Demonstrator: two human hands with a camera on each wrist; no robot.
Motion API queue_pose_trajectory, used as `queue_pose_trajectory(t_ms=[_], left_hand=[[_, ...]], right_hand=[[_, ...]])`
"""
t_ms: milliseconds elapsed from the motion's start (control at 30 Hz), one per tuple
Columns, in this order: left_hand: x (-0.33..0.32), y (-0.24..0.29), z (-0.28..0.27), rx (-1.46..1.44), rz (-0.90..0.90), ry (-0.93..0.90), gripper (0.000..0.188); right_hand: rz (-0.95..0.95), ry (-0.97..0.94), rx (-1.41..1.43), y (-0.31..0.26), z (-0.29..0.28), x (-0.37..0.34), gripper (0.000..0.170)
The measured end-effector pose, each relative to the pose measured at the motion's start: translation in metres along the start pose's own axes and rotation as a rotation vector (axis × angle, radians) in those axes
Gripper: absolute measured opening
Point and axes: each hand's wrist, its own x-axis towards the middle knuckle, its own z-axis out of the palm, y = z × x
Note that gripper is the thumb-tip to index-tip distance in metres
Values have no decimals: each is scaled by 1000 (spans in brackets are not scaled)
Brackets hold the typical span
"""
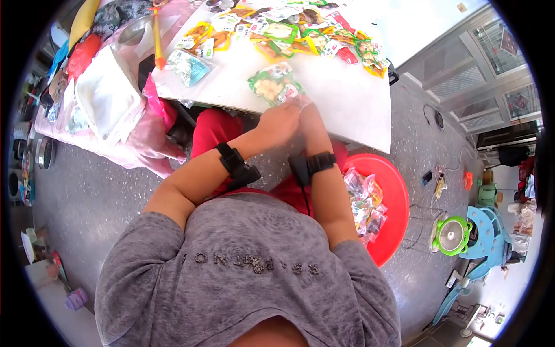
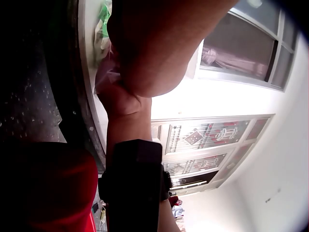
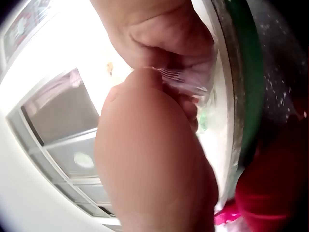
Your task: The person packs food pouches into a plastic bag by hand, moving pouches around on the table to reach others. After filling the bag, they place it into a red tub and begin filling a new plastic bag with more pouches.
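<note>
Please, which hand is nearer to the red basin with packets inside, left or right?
Right. The right hand grips the bag on the side toward the red basin; the left hand grips it too, but is farther from the basin.

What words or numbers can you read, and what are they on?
"O" and "N": single letters on the grey shirt; the rest of that line is too unclear to read.
The packet by the hands, the packets on the table and those in the red tub: print too small or blurred.
</note>
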Motion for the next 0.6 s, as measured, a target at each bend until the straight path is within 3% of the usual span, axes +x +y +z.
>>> queue_pose_trajectory(t_ms=[133, 233, 300, 367, 433, 500, 600], left_hand=[[-3, -4, -2, -9, -10, -15, 9], [-7, -5, 1, -18, -14, -25, 9], [-3, -7, -1, -17, -18, 21, 9], [-1, -8, -7, -15, -2, 44, 9], [1, -8, -13, -5, 2, 42, 9], [-1, -6, -16, 6, -2, 10, 9], [-7, -10, -5, 18, 17, -15, 10]], right_hand=[[-25, -163, 45, 5, 1, 7, 21], [-62, -74, 102, 7, 9, -1, 24], [-231, -141, -48, 11, 5, 1, 27], [-360, -183, -391, 9, 1, 3, 30], [-442, -180, -930, -18, 7, -12, 33], [-213, -248, -300, -25, 16, -18, 36], [-57, -216, 222, 3, 12, -5, 39]])
